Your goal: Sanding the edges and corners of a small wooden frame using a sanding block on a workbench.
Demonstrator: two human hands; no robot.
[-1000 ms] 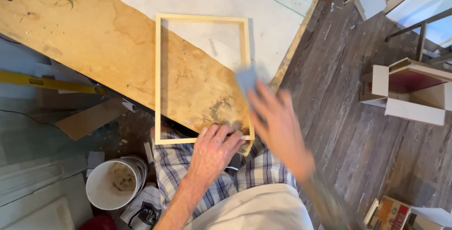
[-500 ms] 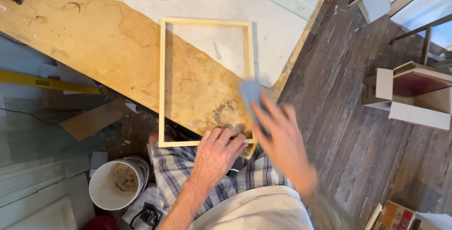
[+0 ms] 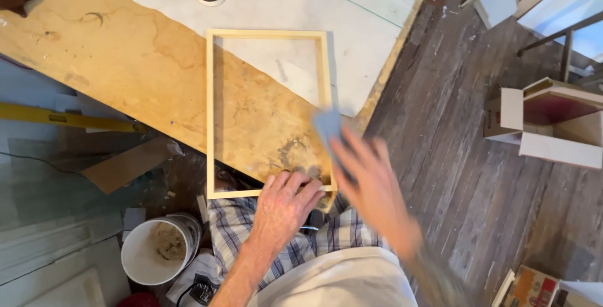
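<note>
Pale wooden frame lies flat at the counter's near edge, its near rail overhanging. Left hand presses that rail, fingers spread flat. Right hand, blurred, pinches a grey sanding pad against the right rail. Judgement: steady pressure, strokes along the rail.
</note>
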